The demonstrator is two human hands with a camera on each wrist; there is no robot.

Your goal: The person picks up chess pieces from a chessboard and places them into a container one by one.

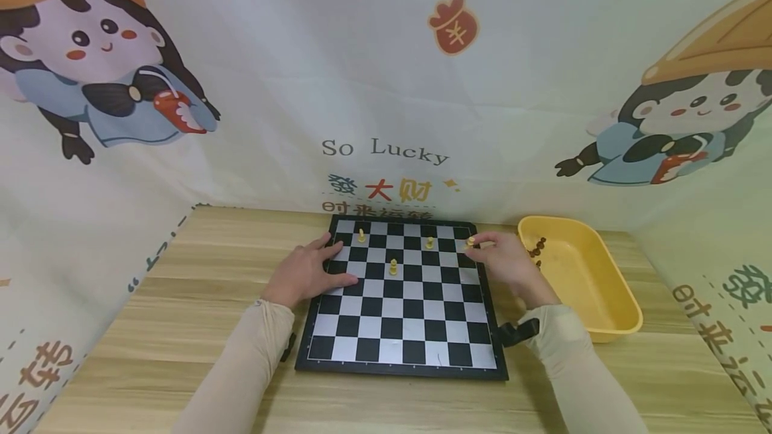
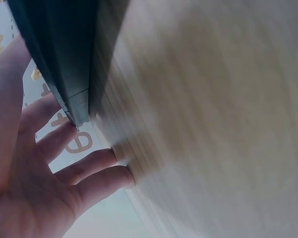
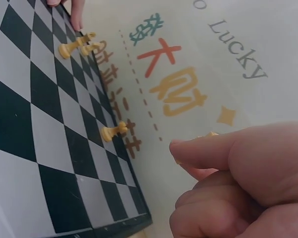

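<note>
A black-and-white chessboard [image 1: 403,292] lies on the wooden table. Three yellow chess pieces stand on it: one at the far left [image 1: 361,236], one nearer the middle [image 1: 393,266] and one further right [image 1: 429,243]. My right hand [image 1: 512,263] pinches another yellow chess piece [image 1: 470,243] between thumb and forefinger, over the board's far right corner. In the right wrist view the thumb hides most of that piece. With fingers spread, my left hand [image 1: 304,270] rests at the board's left edge, its thumb reaching over the squares; the left wrist view shows two fingertips at the table.
Right of the board stands a yellow plastic bin [image 1: 594,286], with several dark brown chess pieces [image 1: 537,246] at its left side. A printed cloth [image 1: 289,86] hangs close behind the board and along both sides of the wooden table [image 1: 181,293].
</note>
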